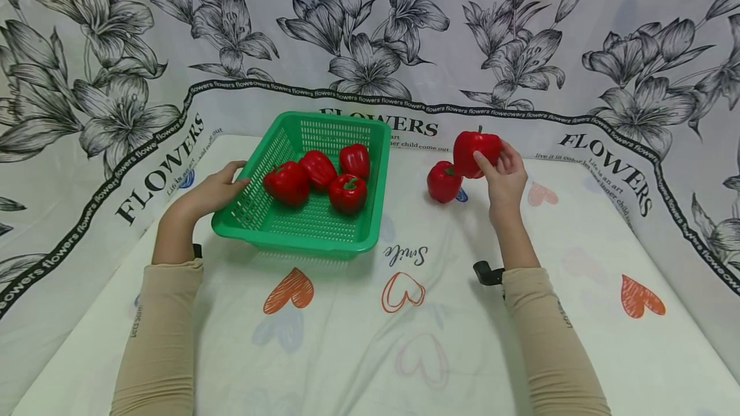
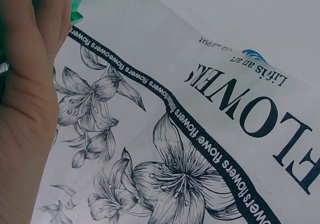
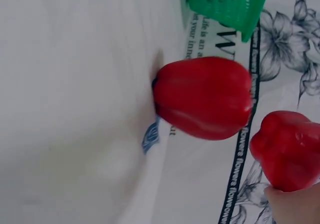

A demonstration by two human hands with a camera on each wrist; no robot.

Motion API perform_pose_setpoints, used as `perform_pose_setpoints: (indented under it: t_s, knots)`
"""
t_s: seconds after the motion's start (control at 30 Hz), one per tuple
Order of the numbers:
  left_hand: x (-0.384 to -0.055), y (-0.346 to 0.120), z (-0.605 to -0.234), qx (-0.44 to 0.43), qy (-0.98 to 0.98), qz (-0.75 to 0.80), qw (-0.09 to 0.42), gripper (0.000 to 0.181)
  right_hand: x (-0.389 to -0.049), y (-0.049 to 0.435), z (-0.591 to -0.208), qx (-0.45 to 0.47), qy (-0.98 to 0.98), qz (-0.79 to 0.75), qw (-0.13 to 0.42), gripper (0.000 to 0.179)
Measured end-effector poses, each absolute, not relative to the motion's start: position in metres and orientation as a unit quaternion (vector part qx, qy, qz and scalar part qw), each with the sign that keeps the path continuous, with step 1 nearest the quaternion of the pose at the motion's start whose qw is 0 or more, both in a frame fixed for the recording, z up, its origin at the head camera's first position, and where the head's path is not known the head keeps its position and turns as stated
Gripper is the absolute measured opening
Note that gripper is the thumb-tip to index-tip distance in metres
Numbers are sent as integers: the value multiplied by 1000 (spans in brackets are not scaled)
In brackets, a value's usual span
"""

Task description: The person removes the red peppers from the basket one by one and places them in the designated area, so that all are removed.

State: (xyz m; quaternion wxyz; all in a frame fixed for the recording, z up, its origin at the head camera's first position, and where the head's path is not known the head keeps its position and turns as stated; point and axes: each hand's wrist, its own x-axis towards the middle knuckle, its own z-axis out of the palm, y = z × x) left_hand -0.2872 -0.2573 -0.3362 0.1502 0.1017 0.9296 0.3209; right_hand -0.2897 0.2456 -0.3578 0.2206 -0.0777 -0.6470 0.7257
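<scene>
My left hand (image 1: 216, 191) grips the left rim of a green plastic basket (image 1: 300, 246), and its fingers also show along the basket's side in the left wrist view. Several red bell peppers lie inside, among them one with a green stem (image 1: 347, 194). My right hand (image 1: 507, 175) holds up a red bell pepper (image 1: 475, 151) above the table, its stem upward, with the thumb on the near side. Another red bell pepper (image 1: 444, 183) stands on the cloth just left of and below the held one; the right wrist view shows both peppers apart.
A white cloth with printed hearts (image 1: 403, 292) covers the table. Behind it hangs a white curtain with black flower drawings (image 1: 370, 56). The basket stands left of the loose pepper, with cloth between them.
</scene>
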Motion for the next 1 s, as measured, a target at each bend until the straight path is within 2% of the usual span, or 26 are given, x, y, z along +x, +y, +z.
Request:
perform_pose_setpoints:
  t_s: [0.4,0.77,1.0]
  knots:
    - [-285,-256,-334,102,930,320,152,63,-293,265,-378,-151,-639,719,227,73]
    - [-284,-254,-333,99,932,315,150,62,-299,280,-399,-205,-641,711,203,73]
    - [-284,-256,-334,102,930,318,151,63,-301,283,-401,-209,-650,705,192,74]
